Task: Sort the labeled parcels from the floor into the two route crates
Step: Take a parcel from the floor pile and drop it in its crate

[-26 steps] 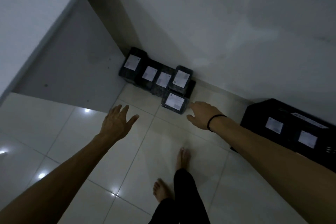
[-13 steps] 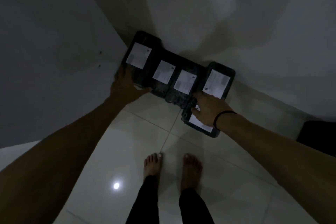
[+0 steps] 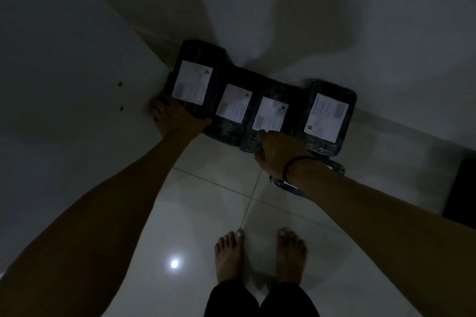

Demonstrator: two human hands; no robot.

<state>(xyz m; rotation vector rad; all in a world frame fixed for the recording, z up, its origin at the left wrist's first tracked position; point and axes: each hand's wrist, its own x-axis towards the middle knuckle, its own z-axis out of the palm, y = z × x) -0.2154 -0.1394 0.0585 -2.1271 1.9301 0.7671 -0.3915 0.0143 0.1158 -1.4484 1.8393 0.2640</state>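
Four dark wrapped parcels lie side by side against the wall. The far-left parcel [image 3: 198, 59], the second parcel [image 3: 226, 126] and the third parcel [image 3: 278, 92] carry white labels marked A. The fourth parcel [image 3: 345, 95] is marked B. A fifth parcel [image 3: 337, 166] lies nearer me, mostly hidden under my right wrist. My left hand [image 3: 175, 118] grips the near left corner of the far-left parcel. My right hand [image 3: 277, 152] curls over the near end of the third parcel, one finger touching its label.
A dark crate [image 3: 461, 188] shows at the right edge. A grey panel [image 3: 77, 85] stands close on the left of the parcels, the white wall [image 3: 334, 20] behind them. My bare feet [image 3: 260, 255] stand on glossy floor tiles.
I have leaned in closer to the parcels. My left hand stayed at the far-left parcel. My right hand left the fifth parcel and moved up onto the third one.
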